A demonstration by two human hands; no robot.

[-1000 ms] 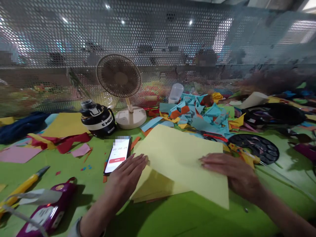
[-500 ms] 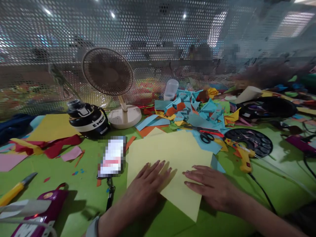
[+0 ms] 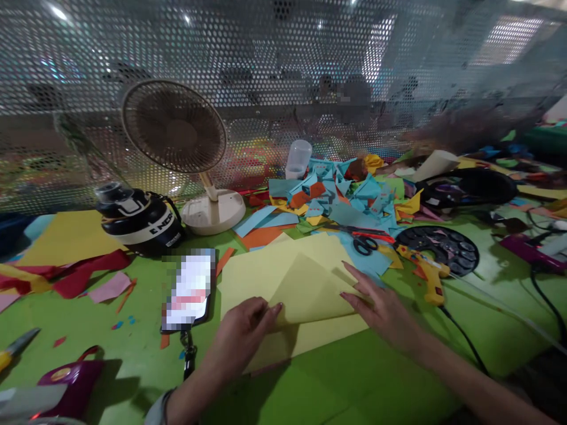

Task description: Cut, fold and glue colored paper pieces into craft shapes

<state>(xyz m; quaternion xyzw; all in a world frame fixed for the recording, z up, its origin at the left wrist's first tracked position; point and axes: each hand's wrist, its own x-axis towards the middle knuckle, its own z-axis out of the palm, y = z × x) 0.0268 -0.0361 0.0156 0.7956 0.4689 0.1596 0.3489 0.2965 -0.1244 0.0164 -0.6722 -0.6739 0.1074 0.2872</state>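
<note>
In front of me lies a pale yellow sheet of paper, its near part turned over so that a straight edge crosses above more yellow paper. My left hand is closed on the left part of that edge, thumb out and fingers curled. At the sheet's right side is my right hand, its thumb and fingers apart and their tips against the paper. A phone with a blurred screen lies left of the sheet. Black-handled scissors rest just beyond its far right side.
Folded blue paper pieces are heaped behind the sheet. To the right are a yellow glue gun with a cord and a black palette. A fan and a dark bottle stand back left; a purple device sits front left.
The near corner of the yellow paper has been turned over, away from me. My left hand went from lying flat to gripping the edge; my right hand moved slightly up along the right side.
</note>
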